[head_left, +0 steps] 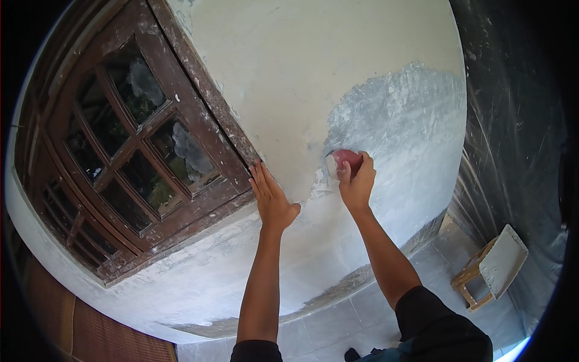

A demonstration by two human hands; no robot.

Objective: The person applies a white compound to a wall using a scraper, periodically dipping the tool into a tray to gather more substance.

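Note:
My right hand (360, 186) grips a red putty scraper (345, 158), its pale, putty-smeared edge against the wall (283, 90). It works at the lower left border of a rough grey-white patch (398, 114), where the cream paint stops. My left hand (275, 205) lies flat with fingers stretched out and the thumb apart, holding nothing. Its fingertips touch the lower corner of the brown wooden window frame (226, 130), and the palm rests by the wall beside it. White specks and smears mark the frame.
A small wooden stool (476, 283) with a white-smeared board (505, 256) on it stands on grey floor tiles (338, 320) at the lower right. Dark plastic sheeting (512, 120) hangs along the right. Window panes (136, 81) are at left; brown woven panels (114, 335) lie lower left.

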